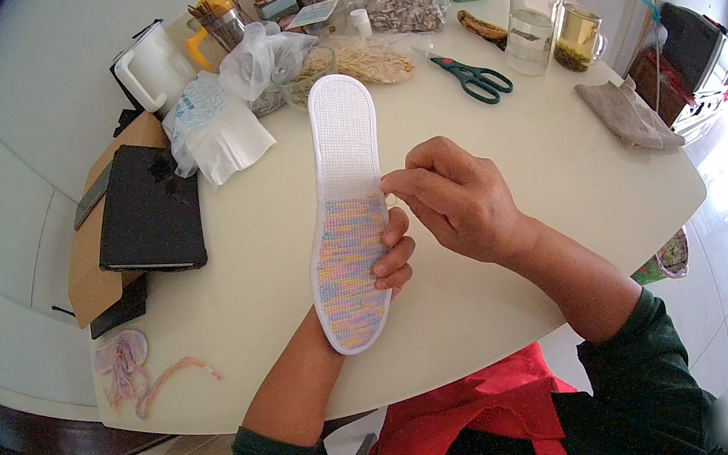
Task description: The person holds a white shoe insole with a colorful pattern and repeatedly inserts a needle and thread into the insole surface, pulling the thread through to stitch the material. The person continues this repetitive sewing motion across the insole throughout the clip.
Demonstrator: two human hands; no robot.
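My left hand (394, 258) holds up a white mesh insole (344, 139) from behind, its fingers curled round the right edge. Multicoloured pastel stitching covers the insole's lower half; the upper half is plain white. At the right edge, by the top of the stitched part, my right hand (458, 196) has its thumb and forefinger pinched together. A small loop of thread shows just below those fingertips; whether a needle is between them is too small to tell. A bundle of pastel yarn (125, 369) lies at the table's left corner, with a strand trailing right.
Green-handled scissors (479, 79) lie beyond my right hand, near a glass jar (532, 22) and a glass mug (577, 40). A grey cloth (626, 114) rests at the right edge. Plastic bags (261, 59) and a white kettle (155, 68) stand behind; a black case (149, 206) lies left.
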